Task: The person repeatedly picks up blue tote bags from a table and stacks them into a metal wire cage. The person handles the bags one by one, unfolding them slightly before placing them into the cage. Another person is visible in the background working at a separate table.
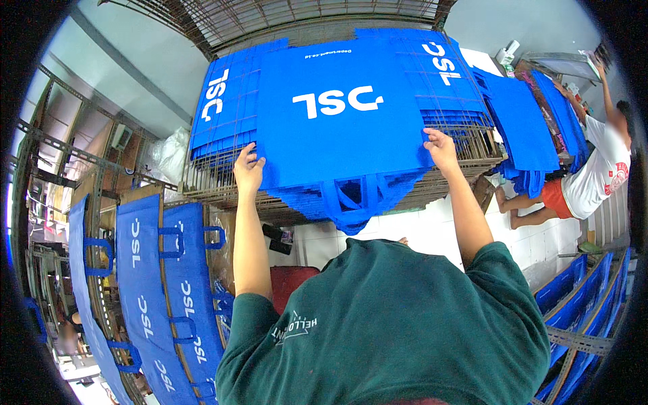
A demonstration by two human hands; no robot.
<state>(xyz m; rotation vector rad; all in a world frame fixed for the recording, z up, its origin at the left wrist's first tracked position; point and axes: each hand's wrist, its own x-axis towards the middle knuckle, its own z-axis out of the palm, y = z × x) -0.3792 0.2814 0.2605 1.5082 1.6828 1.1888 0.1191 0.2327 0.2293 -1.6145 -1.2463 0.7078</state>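
Observation:
A flat blue fabric bag [337, 148] with white print lies on top of a wide pile of the same bags, its handles side toward me. At its left edge is my left hand [248, 170], fingers a little bent and apart, the thumb by the fabric. My right hand [442, 152] is at the right edge, fingertips touching or very close to the cloth, fingers apart. Below the top bag, blue handles [351, 202] hang in a thick bunch over the near edge. More printed bags lie in a left stack [226, 101] and a right stack [442, 74].
The stacks rest on a wire-mesh rack [466, 145]. Printed blue bags on boards [138, 270] stand at the left; more boards [574, 304] are at the lower right. A co-worker [601, 162] in a white shirt reaches toward a frame [563, 64] beside hanging blue fabric [520, 121].

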